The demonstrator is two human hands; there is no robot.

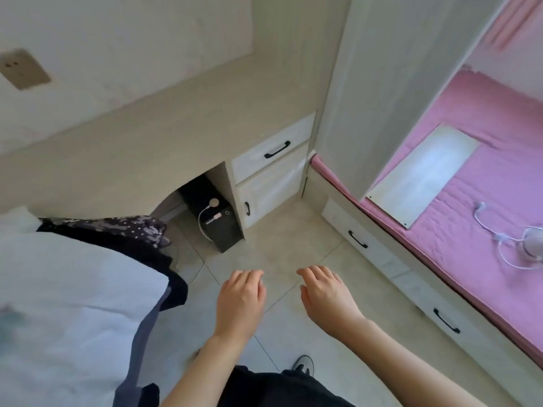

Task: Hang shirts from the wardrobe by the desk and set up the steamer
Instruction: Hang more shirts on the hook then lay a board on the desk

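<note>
Shirts (73,289) piled at your near left, both hands empty over the floor.

The pile lies beside the desk (132,148); your left hand (239,304) and right hand (326,298) hover just right of it, fingers loosely spread, holding nothing. Turn left and lift the top garment by its shoulders so it doesn't drag the rest. No wardrobe rail, hangers or steamer show, the pile runs off the left edge, and what the white cable (505,242) on the pink bed (458,218) belongs to is unclear.

Soft, even daylight; glare patch seen on white panel (423,171). Left of panel, straight edges bent by wide-angle lens. Slight overall blur.
</note>
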